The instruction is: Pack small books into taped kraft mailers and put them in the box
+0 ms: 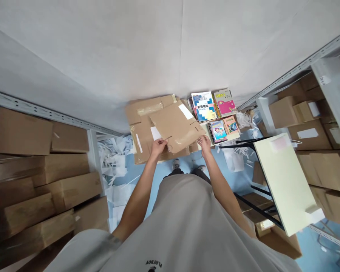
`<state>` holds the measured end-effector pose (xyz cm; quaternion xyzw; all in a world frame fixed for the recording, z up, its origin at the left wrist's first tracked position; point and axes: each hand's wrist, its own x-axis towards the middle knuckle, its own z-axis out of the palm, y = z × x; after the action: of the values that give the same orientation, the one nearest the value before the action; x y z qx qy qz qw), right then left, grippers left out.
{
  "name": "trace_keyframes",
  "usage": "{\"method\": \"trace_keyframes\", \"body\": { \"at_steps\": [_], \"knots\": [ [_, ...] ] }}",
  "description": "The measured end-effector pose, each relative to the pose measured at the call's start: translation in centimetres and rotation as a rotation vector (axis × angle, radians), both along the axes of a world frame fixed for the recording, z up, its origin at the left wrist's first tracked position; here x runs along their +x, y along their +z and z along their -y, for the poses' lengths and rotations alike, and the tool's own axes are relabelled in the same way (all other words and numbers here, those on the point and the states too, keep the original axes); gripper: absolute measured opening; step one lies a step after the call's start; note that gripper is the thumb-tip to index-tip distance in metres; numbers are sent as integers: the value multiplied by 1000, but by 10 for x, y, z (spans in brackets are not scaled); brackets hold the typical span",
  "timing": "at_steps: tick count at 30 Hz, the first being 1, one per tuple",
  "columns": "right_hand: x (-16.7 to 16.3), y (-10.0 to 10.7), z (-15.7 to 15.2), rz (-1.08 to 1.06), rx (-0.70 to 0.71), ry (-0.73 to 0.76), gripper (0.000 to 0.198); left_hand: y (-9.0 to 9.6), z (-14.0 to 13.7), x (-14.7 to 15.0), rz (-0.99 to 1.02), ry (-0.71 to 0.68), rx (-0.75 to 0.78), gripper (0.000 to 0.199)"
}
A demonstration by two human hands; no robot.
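A flattened cardboard box (172,122) with a white label lies tilted over more flat cardboard (133,113). My left hand (159,145) pinches its near left corner between thumb and fingers. At the near right corner, my right hand (204,143) is closed on the same flattened box. Just right of the cardboard stand stacks of books, a blue-and-white one (204,107) and a grey-and-pink one (224,102) at the back. In front of them are smaller stacks, topped by a blue booklet (218,130) and an orange booklet (231,125).
Shelves of brown cartons (73,189) rise on the left, with more cartons (325,166) on the right. A pale table (283,181) with black legs stands at right. Paper scraps (113,155) litter the blue floor. A white wall (158,49) is ahead.
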<state>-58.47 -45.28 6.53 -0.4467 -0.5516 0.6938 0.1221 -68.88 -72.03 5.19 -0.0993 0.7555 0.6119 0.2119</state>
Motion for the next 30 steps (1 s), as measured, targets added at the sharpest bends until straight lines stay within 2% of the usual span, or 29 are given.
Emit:
{"method": "trace_keyframes", "body": {
  "at_steps": [4, 9, 12, 15, 17, 21, 26, 30],
  "knots": [
    [31, 19, -21, -110, -91, -102, 37, 10, -27, 23, 17, -190, 108, 54],
    [117, 44, -55, -264, -130, -282, 40, 19, -86, 65, -58, -396, 167, 60],
    [180, 56, -78, -294, -73, -456, 37, 27, -124, 78, -83, -432, 210, 72],
    [242, 60, -102, -269, -12, -633, 39, 39, -170, 78, -192, -401, 157, 87],
    [279, 59, -117, -262, 8, -717, 41, 50, -207, 78, -309, -434, 107, 85],
    [344, 56, -148, -291, 21, -808, 45, 68, -299, 98, -492, -638, 71, 72],
    [424, 67, -190, -303, 16, -876, 52, 78, -418, 161, -510, -878, 92, 74],
    [490, 78, -218, -302, 81, -906, 54, 78, -492, 219, -377, -1045, 170, 63]
  ]
}}
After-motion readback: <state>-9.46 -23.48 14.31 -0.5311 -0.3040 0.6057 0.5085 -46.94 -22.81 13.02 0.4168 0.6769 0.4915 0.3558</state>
